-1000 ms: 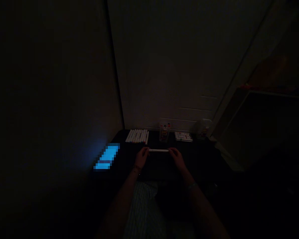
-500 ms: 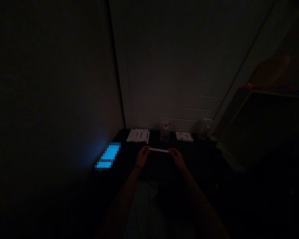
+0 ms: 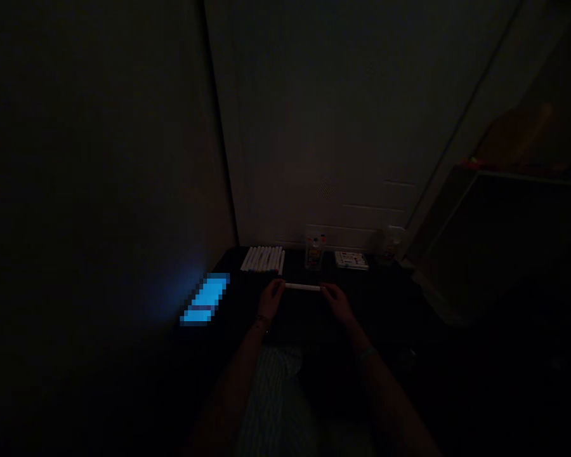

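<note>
The room is very dark. My left hand (image 3: 270,301) and my right hand (image 3: 337,303) hold a white marker pen (image 3: 302,287) level between them, one hand pinched on each end, above a dark table (image 3: 390,298). A row of several white markers (image 3: 262,259) lies side by side just beyond my left hand. Both wrists and forearms reach in from the bottom of the picture.
A glowing blue screen (image 3: 205,299) lies at the table's left edge. At the back stand a small clear jar (image 3: 313,252), a flat printed pack (image 3: 351,259) and another clear container (image 3: 390,249). Walls close in behind and left; a dark cabinet (image 3: 495,241) stands right.
Both hands keep their pinch on the marker in the same spot. Only the head camera has shifted slightly.
</note>
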Motion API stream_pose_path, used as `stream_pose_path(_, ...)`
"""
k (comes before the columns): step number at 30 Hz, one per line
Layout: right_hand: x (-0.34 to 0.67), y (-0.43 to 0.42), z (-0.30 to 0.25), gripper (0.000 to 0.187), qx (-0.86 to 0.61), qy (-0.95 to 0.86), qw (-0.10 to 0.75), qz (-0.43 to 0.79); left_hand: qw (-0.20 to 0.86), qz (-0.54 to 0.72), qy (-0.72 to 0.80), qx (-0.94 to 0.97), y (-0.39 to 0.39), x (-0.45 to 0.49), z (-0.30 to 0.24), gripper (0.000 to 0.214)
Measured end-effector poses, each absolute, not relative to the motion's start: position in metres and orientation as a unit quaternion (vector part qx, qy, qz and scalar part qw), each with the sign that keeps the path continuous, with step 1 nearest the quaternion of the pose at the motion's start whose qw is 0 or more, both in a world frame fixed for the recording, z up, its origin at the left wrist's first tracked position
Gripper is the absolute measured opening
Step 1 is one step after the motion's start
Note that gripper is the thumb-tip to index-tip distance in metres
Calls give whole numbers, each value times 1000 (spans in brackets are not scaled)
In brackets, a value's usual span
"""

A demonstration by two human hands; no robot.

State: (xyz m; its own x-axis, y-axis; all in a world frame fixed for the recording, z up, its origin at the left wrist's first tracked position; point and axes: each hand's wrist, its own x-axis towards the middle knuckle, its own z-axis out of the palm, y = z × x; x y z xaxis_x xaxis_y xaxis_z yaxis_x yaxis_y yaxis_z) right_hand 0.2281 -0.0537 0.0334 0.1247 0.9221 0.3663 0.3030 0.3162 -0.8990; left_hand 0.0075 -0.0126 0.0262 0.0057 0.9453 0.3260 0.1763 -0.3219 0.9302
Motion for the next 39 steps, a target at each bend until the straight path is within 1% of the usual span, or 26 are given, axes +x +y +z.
stream_pose_path(7,225,-55,34,41,-518,-593,539,300,361,528,482,599,-16,6,32,36)
stream_pose_path(12,223,-49,26,42,-536,-586,535,289,373,523,462,612,-9,3,25,37)
stream_pose_path(17,222,-49,27,43,-525,-582,547,294,385,516,464,608,-9,2,27,39)
stream_pose_path(23,223,-51,32,44,-518,-565,556,321,374,523,467,607,-11,5,28,40)
stream_pose_path(30,222,-53,33,42,-518,-561,551,335,363,519,462,621,-8,3,23,36)
stream_pose_path(39,223,-51,28,35,-522,-597,541,280,373,511,464,620,-7,1,20,37)
